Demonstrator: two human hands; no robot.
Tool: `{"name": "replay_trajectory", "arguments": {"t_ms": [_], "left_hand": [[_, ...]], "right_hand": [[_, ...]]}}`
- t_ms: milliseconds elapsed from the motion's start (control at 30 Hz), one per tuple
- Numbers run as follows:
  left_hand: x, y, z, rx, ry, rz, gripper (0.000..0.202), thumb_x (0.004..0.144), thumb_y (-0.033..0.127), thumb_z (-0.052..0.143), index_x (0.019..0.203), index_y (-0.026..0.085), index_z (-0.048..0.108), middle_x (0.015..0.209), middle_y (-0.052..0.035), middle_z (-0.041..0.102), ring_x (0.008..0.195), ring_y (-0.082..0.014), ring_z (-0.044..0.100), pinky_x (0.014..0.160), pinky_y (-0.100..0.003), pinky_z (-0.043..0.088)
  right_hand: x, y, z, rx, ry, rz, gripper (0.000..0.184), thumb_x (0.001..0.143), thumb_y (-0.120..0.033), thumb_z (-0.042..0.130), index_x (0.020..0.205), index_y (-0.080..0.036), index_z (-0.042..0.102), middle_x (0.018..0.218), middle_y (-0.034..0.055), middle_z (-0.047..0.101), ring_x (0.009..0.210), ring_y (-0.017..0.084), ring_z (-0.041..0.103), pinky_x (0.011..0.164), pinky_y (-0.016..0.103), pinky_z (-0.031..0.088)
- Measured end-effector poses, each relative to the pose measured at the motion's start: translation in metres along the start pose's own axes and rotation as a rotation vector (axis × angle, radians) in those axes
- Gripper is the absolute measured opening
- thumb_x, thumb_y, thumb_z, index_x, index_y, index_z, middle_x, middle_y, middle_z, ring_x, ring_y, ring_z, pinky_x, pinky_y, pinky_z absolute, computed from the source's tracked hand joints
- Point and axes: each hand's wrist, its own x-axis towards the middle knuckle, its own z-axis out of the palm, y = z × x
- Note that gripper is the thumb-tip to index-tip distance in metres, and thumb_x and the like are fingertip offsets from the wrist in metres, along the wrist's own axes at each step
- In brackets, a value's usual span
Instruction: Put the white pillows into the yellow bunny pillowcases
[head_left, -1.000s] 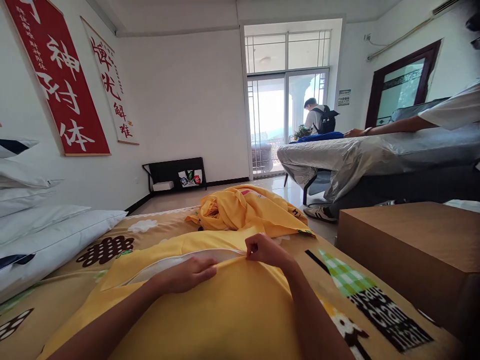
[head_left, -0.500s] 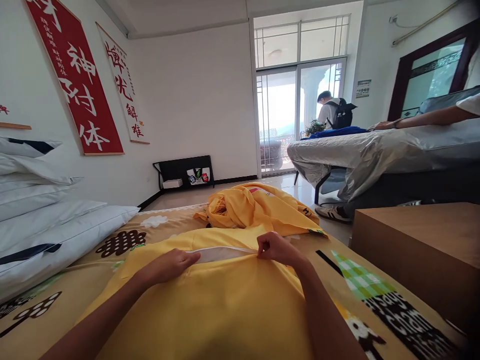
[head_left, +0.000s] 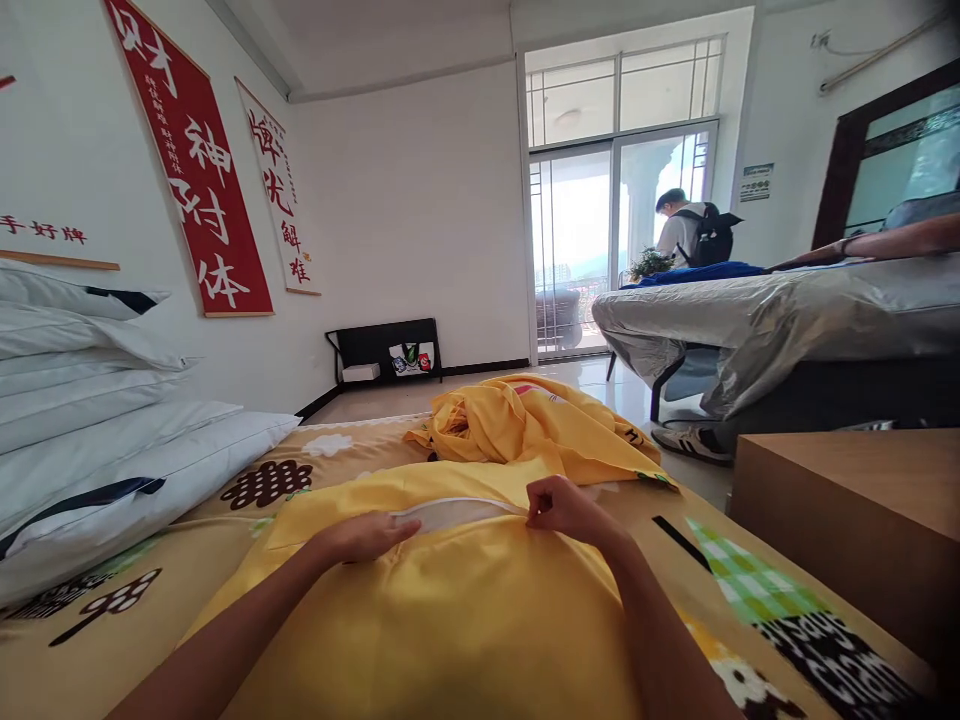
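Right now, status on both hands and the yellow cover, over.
Right hand pinching yellow cover. Left hand touching it. Slit open between hands. Crumpled yellow cloth beyond, clear of slit.

At left, a red scroll (head_left: pixel 196 190) is hung on the white wall (head_left: pixel 60 130); daylight is admitted through far glass doors (head_left: pixel 575 225); at right, furniture (head_left: pixel 705 298) is draped in clear plastic (head_left: pixel 772 325).
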Motion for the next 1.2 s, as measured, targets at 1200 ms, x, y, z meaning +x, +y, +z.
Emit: {"name": "replay_trajectory", "arguments": {"t_ms": [1200], "left_hand": [[0.068,0.118,0.039,-0.708,-0.039,0.296,0.014,0.059,0.025,0.056,0.051,0.015,0.051,0.050,0.0058,0.033,0.054,-0.0078,0.028,0.050,-0.024,0.020]], "right_hand": [[-0.011,-0.022,-0.002,-0.264,-0.199,0.370,0.049,0.082,-0.051,0.057,0.047,-0.018,0.050,0.040,-0.0012,0.047,0.038,0.009,0.044,0.044,0.021,0.033]]}}
